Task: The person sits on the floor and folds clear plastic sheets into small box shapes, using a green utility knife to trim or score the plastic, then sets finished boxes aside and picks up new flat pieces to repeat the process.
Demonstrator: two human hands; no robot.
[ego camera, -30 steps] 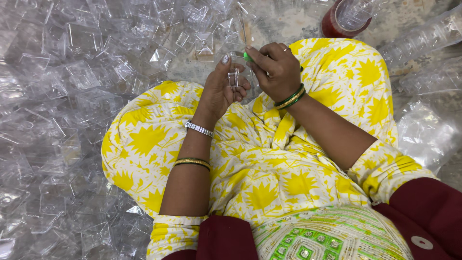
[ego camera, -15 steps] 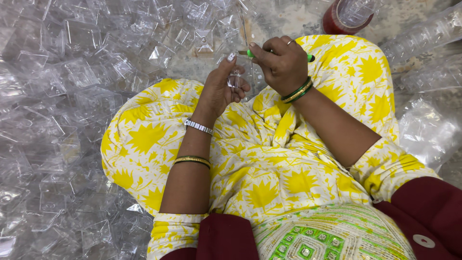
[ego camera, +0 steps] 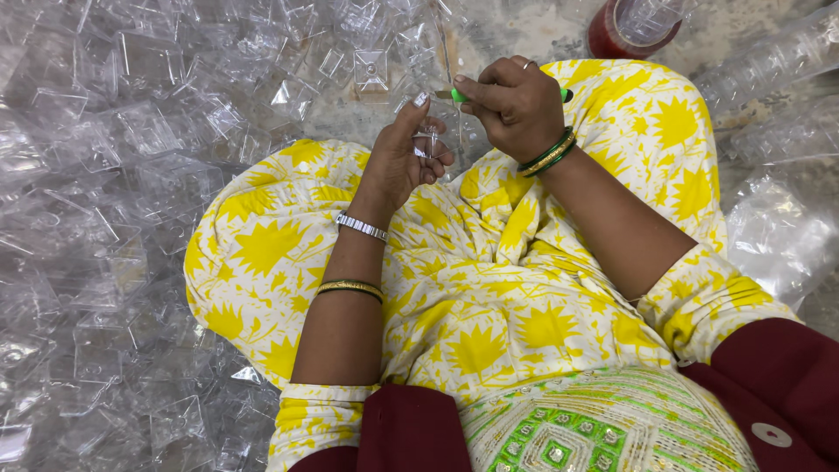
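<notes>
Green tool in rt hand

You get bright, even light here, soft like daylight from above, with no hard-edged shadows anywhere. The yellow patterned cloth reads vivid and well exposed, close to washing out on its palest parts. Your clear plastic pieces throw many small white glints, and where they overlap on the left they melt into a hazy grey mass whose single edges are hard to trace. Focus is sharpest at the centre, on your left hand and right hand; only a faint shade sits between them. Toward the corners the detail softens, and the plastic at the right edge looks smeared. Straight lines bend slightly near the borders.
</notes>
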